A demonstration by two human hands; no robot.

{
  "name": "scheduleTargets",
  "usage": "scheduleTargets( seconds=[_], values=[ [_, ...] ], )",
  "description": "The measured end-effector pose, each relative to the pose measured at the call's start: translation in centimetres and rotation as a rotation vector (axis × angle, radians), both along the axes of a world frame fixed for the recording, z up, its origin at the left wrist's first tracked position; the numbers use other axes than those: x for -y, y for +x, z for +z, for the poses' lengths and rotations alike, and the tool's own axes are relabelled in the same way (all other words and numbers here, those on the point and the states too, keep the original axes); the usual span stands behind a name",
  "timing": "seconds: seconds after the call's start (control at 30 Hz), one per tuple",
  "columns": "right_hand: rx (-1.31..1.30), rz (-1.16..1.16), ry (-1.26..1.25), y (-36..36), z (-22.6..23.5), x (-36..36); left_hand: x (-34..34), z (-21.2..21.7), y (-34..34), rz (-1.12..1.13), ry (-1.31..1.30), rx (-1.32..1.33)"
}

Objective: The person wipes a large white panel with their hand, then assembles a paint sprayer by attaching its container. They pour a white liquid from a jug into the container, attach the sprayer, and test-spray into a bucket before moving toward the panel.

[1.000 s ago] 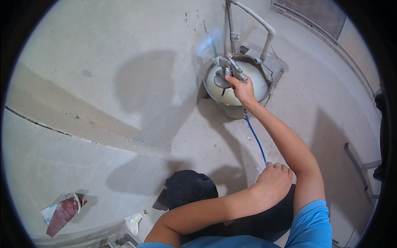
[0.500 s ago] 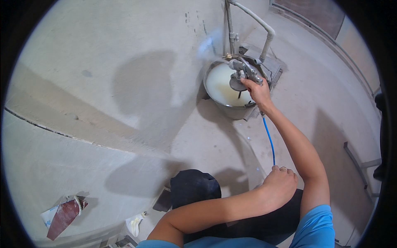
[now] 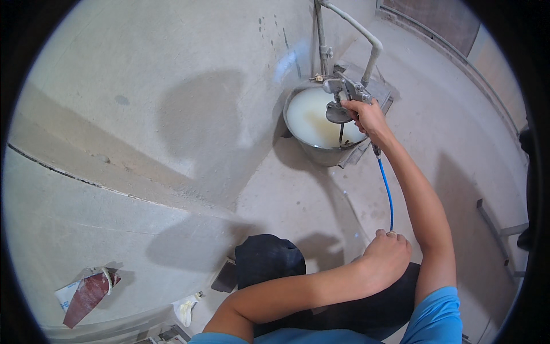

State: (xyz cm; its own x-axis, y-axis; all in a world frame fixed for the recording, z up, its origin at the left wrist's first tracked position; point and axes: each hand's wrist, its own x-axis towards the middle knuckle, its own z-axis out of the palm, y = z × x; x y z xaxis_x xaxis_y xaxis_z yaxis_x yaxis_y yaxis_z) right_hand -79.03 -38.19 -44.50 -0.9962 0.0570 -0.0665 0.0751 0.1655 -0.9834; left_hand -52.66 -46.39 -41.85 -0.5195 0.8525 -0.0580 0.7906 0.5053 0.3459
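My right hand point(image 3: 371, 119) is closed around the handle of a metal spray gun point(image 3: 345, 90). Under the gun hang a round lid point(image 3: 338, 114) and a thin dark suction tube point(image 3: 341, 133), above the right part of a bucket point(image 3: 321, 153). Milky liquid point(image 3: 306, 112) with a yellowish patch fills much of that bucket. From the gun's handle a blue air hose point(image 3: 385, 179) runs down to my left hand point(image 3: 388, 256), whose fingers are curled shut at the hose, near my knee. The hose beyond that hand is hidden.
Pale pipes point(image 3: 372, 51) stand behind the bucket, against a whitish wall point(image 3: 137, 69). Dark red sandpaper point(image 3: 90, 295) lies at the lower left, with a pale, glove-like item point(image 3: 185, 311) nearer me. A metal frame point(image 3: 494, 238) is at the far right.
My right hand has shifted slightly right with the spray gun, its lid and its tube. The blue hose has swung right with it. My left hand has barely moved.
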Motion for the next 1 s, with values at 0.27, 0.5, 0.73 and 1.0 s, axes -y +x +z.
scheduleTargets(
  seconds=[0.27,0.5,0.73,1.0],
  values=[
    [-0.002,0.124,0.060,-0.5,0.0,0.2,0.0,-0.2,-0.1,0.017,0.005,-0.017],
    [-0.128,0.085,0.308,-1.6,-0.3,-0.1,0.3,-0.2,0.0,0.029,0.007,-0.062],
    [-0.159,0.008,0.315,-2.3,-1.7,-2.3,0.4,-0.3,-0.1,0.044,0.003,-0.045],
    [-0.245,-0.035,0.119,-2.6,-3.8,-4.4,0.1,-0.3,-0.2,0.031,-0.011,-0.006]
  ],
)
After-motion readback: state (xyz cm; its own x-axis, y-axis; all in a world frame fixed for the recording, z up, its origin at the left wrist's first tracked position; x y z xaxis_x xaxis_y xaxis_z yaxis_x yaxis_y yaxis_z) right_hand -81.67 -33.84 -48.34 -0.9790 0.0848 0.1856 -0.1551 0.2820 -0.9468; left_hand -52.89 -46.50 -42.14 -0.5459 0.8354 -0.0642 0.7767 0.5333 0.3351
